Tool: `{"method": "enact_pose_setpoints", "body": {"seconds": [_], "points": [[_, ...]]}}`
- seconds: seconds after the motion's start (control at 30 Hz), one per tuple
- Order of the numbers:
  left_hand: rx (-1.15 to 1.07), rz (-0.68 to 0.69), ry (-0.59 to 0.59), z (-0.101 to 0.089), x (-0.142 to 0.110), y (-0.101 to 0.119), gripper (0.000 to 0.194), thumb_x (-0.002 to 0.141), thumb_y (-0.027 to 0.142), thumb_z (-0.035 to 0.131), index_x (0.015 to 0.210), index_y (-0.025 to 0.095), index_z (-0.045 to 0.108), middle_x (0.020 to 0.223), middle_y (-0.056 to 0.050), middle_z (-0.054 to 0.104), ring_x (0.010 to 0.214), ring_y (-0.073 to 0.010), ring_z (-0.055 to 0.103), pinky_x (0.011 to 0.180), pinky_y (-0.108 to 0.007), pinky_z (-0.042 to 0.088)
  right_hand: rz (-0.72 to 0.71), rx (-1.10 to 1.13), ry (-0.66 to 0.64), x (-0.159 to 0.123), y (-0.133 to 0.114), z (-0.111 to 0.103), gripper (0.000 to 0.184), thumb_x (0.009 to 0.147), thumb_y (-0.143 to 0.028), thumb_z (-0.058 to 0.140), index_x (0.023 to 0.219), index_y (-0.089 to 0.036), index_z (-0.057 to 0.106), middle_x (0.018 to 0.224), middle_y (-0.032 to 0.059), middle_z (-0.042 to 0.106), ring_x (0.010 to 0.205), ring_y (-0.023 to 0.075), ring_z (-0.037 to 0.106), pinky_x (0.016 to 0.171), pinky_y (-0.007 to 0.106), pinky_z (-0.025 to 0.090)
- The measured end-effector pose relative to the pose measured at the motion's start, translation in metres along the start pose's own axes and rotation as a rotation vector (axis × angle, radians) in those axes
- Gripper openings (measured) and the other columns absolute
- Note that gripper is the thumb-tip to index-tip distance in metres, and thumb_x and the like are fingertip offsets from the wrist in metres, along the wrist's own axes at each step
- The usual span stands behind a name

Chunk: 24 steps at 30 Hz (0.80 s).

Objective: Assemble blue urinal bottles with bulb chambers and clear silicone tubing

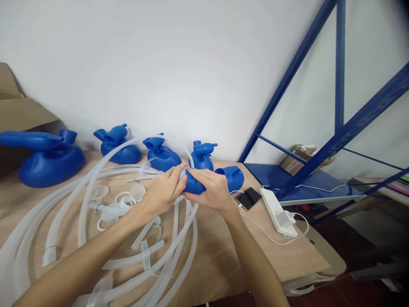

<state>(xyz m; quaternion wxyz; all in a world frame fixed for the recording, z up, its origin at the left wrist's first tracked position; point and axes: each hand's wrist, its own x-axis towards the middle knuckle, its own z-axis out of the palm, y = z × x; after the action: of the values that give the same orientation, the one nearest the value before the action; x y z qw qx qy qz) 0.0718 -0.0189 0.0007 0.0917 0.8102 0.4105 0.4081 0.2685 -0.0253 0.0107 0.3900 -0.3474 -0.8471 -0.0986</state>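
Observation:
Both of my hands meet over the middle of the table. My right hand (212, 186) is wrapped round a blue plastic funnel-shaped piece (194, 184), its narrow end toward the left. With closed fingers, my left hand (168, 188) pinches a translucent part at that end; it looks like the end of a clear plastic tube (107, 157), but fingers hide the joint. Loose translucent caps and rings (128, 200) lie left of my hands. More coiled clear tubing (172, 251) spreads underneath my forearms.
Several blue urinal bottles (51, 164) stand along the wall. A blue cup-like piece (233, 177), a phone (248, 198) and a white power strip (276, 213) with cables lie on the right. A cardboard box (25, 113) is at far left, a blue metal shelf (300, 194) at right.

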Motion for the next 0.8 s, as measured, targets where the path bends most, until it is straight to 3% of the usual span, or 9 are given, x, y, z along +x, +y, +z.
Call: {"method": "enact_pose_setpoints", "body": {"seconds": [0.17, 0.27, 0.37, 0.5, 0.6, 0.7, 0.8], "points": [[-0.006, -0.079, 0.070, -0.040, 0.012, -0.001, 0.062, 0.108, 0.057, 0.033, 0.144, 0.014, 0.061, 0.134, -0.014, 0.073, 0.119, -0.0313, 0.072, 0.102, -0.044, 0.057, 0.116, 0.128, -0.061, 0.043, -0.007, 0.000, 0.059, 0.081, -0.049, 0.085, 0.133, -0.023, 0.073, 0.122, 0.0073, 0.080, 0.106, 0.0281, 0.078, 0.093, 0.037, 0.059], [0.033, 0.090, 0.071, -0.053, 0.016, -0.013, 0.067, 0.105, 0.061, 0.045, 0.152, 0.014, 0.053, 0.147, -0.016, 0.065, 0.130, -0.0320, 0.066, 0.109, -0.044, 0.053, 0.239, 0.265, -0.085, 0.054, -0.011, 0.004, 0.057, 0.081, -0.046, 0.084, 0.133, -0.024, 0.073, 0.119, 0.0057, 0.081, 0.107, 0.0286, 0.077, 0.093, 0.039, 0.059], [0.163, 0.289, 0.130, -0.051, 0.018, -0.035, 0.059, 0.106, 0.053, 0.046, 0.147, 0.012, 0.057, 0.137, -0.018, 0.070, 0.119, -0.0302, 0.072, 0.098, -0.039, 0.059, 0.292, 0.370, -0.098, 0.058, -0.014, 0.012, 0.058, 0.081, -0.043, 0.083, 0.133, -0.021, 0.073, 0.122, 0.0064, 0.080, 0.110, 0.0292, 0.076, 0.096, 0.040, 0.058], [0.257, 0.388, 0.242, -0.037, 0.020, -0.060, 0.047, 0.109, 0.042, 0.041, 0.131, 0.010, 0.068, 0.120, -0.017, 0.078, 0.103, -0.0277, 0.077, 0.082, -0.033, 0.062, 0.307, 0.421, -0.135, 0.057, -0.012, 0.021, 0.061, 0.078, -0.044, 0.086, 0.133, -0.019, 0.074, 0.115, 0.0069, 0.081, 0.103, 0.0290, 0.077, 0.092, 0.040, 0.058], [0.088, 0.325, 0.264, -0.037, 0.022, -0.064, 0.048, 0.107, 0.047, 0.040, 0.122, 0.014, 0.072, 0.116, -0.014, 0.080, 0.094, -0.0245, 0.078, 0.078, -0.030, 0.061, 0.287, 0.481, -0.152, 0.054, -0.007, 0.023, 0.063, 0.076, -0.044, 0.089, 0.133, -0.022, 0.074, 0.114, 0.0047, 0.082, 0.101, 0.0277, 0.078, 0.092, 0.039, 0.059], [-0.078, 0.126, 0.263, -0.056, 0.027, -0.062, 0.056, 0.109, 0.048, 0.028, 0.117, 0.016, 0.073, 0.090, -0.008, 0.080, 0.062, -0.0170, 0.070, 0.060, -0.027, 0.056, 0.226, 0.513, -0.170, 0.052, -0.004, 0.019, 0.069, 0.071, -0.046, 0.093, 0.134, -0.026, 0.074, 0.124, 0.0045, 0.080, 0.111, 0.0291, 0.076, 0.103, 0.041, 0.056], [-0.143, -0.079, 0.062, -0.084, 0.033, -0.067, 0.049, 0.106, 0.054, 0.038, 0.118, 0.019, 0.071, 0.085, -0.004, 0.077, 0.060, -0.0165, 0.067, 0.059, -0.026, 0.055, 0.241, 0.461, -0.203, 0.052, -0.006, 0.015, 0.069, 0.073, -0.048, 0.092, 0.136, -0.027, 0.073, 0.130, 0.0060, 0.077, 0.119, 0.0313, 0.073, 0.108, 0.046, 0.054]]}}
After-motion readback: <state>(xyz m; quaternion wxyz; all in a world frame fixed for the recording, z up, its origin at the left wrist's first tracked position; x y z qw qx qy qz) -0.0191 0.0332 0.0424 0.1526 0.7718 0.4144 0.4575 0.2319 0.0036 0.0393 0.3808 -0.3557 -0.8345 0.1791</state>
